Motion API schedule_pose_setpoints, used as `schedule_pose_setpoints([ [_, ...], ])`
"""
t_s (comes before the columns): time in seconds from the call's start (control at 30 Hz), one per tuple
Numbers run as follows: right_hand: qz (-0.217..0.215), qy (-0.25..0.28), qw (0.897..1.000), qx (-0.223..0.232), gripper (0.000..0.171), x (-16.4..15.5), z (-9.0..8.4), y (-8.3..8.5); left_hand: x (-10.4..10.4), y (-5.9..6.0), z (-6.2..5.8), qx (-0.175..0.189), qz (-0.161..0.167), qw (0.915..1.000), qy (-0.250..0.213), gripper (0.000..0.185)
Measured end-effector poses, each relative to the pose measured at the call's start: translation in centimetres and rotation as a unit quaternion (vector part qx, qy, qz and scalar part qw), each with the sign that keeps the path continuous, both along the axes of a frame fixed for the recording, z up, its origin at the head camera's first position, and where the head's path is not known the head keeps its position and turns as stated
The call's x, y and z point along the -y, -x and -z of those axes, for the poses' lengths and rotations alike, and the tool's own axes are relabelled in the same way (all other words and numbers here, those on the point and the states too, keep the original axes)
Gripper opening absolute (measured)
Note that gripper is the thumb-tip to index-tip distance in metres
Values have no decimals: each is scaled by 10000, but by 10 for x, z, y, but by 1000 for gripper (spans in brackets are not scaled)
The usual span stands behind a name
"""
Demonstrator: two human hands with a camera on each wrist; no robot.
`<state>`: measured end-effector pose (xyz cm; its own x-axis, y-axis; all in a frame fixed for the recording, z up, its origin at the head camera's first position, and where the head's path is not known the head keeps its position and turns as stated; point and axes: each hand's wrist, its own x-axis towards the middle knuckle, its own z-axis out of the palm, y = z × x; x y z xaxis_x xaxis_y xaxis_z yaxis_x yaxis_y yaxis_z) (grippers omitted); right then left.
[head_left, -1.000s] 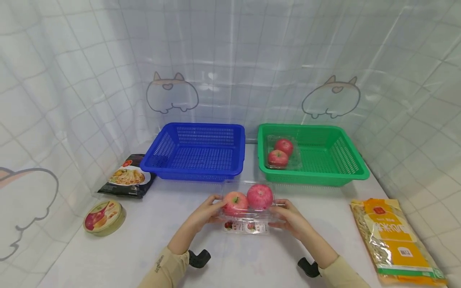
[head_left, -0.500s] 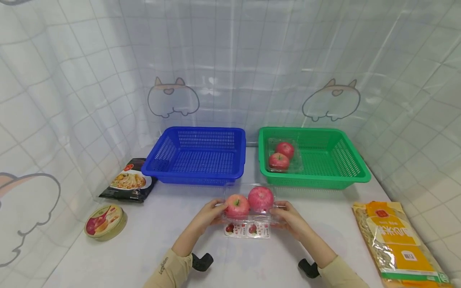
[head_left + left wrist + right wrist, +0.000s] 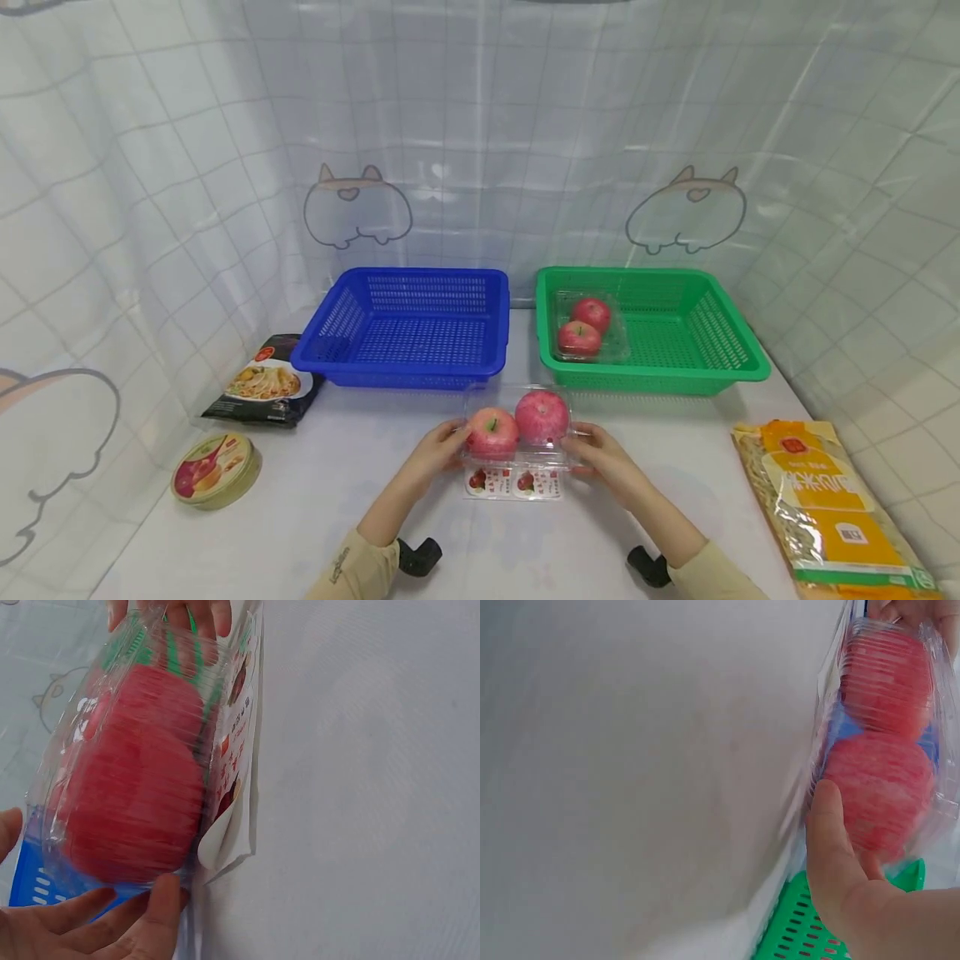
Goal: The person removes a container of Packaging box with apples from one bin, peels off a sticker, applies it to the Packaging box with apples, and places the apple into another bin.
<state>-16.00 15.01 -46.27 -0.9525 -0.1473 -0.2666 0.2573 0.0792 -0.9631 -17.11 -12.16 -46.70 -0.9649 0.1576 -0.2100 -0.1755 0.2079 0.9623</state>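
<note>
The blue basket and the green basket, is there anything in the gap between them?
No. In the head view, only a bare strip of white table shows between the blue basket and the green basket.

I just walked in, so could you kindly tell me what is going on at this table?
A person holds a clear apple pack with both hands, the left hand at one end and the right hand at the other, in front of two baskets. A second apple pack already lies in the green basket; the blue basket holds nothing visible. A tin, a dark packet and a yellow bag lie on the table.
</note>
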Motion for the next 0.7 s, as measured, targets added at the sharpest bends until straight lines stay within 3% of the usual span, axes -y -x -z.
schedule_pose_setpoints([
  [0.13, 70, -717, 9966, -393, 61, -3, -5, -5, 5, -3, -2, -33, -39, 10000, 32, 58],
  [0.23, 263, -1700, 9767, -1280, 53, -3, -9, -10, 10, -8, -4, -29, -139, 9999, 48, 55],
  [0.3, 367, -2397, 9458, -2158, 43, -1, -11, -15, 14, -13, -5, -104, -189, 9997, 127, 51],
  [0.4, 282, -3123, 8773, -3633, 28, 4, -14, -22, 18, -19, -6, -313, -262, 9984, 389, 45],
  [0.47, -44, -3269, 8300, -4519, 25, 8, -15, -26, 19, -23, -5, -456, -292, 9968, 595, 42],
  [0.53, -622, -3245, 7892, -5177, 25, 12, -16, -29, 19, -26, -4, -538, -307, 9955, 716, 39],
  [0.6, -1363, -3216, 7517, -5594, 26, 15, -16, -31, 18, -28, -4, -562, -316, 9947, 798, 37],
  [0.7, -2481, -3488, 7150, -5528, 29, 20, -15, -33, 16, -29, -2, -498, -315, 9947, 847, 35],
])
